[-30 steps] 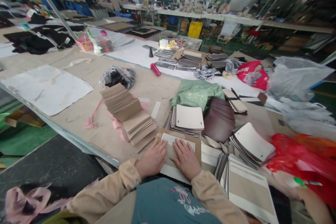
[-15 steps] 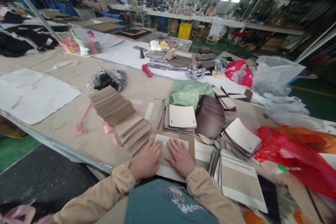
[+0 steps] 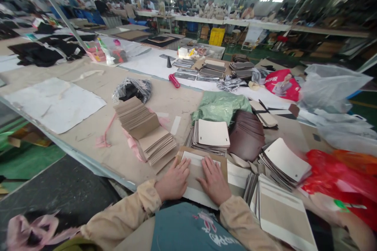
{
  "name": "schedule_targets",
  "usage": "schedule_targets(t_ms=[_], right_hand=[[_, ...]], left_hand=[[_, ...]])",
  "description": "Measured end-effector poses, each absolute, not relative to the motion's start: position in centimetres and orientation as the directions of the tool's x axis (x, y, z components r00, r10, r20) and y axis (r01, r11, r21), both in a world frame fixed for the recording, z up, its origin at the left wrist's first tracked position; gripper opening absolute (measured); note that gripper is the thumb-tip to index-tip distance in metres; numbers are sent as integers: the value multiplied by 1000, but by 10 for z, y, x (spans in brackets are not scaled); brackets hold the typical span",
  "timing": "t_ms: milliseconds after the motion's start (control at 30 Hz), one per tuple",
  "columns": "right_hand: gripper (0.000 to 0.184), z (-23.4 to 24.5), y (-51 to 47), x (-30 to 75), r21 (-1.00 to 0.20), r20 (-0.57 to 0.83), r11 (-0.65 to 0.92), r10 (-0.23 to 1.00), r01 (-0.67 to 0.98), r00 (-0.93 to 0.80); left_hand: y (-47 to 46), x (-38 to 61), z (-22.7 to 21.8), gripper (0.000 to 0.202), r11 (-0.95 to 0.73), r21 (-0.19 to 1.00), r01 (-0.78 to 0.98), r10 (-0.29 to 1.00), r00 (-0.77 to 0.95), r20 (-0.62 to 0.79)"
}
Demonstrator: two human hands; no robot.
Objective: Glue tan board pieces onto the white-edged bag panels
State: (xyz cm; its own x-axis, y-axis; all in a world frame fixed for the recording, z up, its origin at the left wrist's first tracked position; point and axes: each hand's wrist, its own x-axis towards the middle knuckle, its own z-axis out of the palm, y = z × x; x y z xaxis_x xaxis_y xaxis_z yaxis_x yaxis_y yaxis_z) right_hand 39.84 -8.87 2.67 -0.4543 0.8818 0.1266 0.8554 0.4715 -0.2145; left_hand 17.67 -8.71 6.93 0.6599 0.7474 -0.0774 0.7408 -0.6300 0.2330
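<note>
My left hand (image 3: 174, 179) lies flat, fingers stretched, on the left side of a beige panel with white bands (image 3: 196, 176). On the same panel's right side rests my right hand (image 3: 215, 180), its fingers spread and pressing flat. Under the panel is a brown board (image 3: 224, 161), showing along the far and right edges. Left of my hands stands a fanned stack of brown card pieces (image 3: 157, 145). Just beyond the board sits a stack of cream panels with small slots (image 3: 212, 132). To the right, more banded panels (image 3: 284, 208) lean in a pile.
Behind are a green plastic bag (image 3: 220, 106) and dark brown leather pieces (image 3: 246, 135). At right lie curved cream panels (image 3: 284, 160) and a red plastic bag (image 3: 326, 174). Farther left are a black bundle in clear plastic (image 3: 132, 89) and a white sheet (image 3: 55, 104). People work at distant tables.
The view has turned slightly left, so the whole scene sits farther right. Both hands stay flat on the panel, with little visible movement against it.
</note>
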Motion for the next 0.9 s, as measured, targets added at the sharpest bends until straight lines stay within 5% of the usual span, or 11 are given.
schedule_targets(t_ms=[600,900], right_hand=[[68,12,-99,406,-156,141,359,930,920,-339],[55,16,-110,421,-326,268,184,959,927,-96]], left_hand=[[-87,177,75,41,-603,270,751,747,650,-140],[-86,175,64,38,-591,291,752,762,639,-103]])
